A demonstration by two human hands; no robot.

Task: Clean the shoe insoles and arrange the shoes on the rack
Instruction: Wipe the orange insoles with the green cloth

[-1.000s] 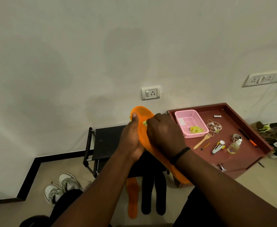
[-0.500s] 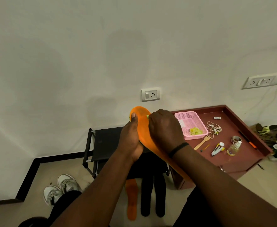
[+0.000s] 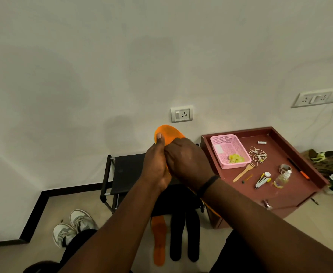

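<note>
- Orange insole (image 3: pixel 168 133): flat, rounded toe, finely textured; held upright above the black shoe rack (image 3: pixel 129 170).
- Left hand (image 3: pixel 156 166): grip closed around the insole's edge, thumb pressed flat on its face.
- Right hand (image 3: pixel 187 160): fingers curled against the insole's face; what they hold cannot be told.
- Floor: three insoles, one orange (image 3: pixel 158 239), two black (image 3: pixel 184 237); two white sneakers (image 3: pixel 73 227).
- Maroon surface (image 3: pixel 291 186): one pink mesh basket (image 3: pixel 229 150), one wooden fork (image 3: pixel 243 172).
</note>
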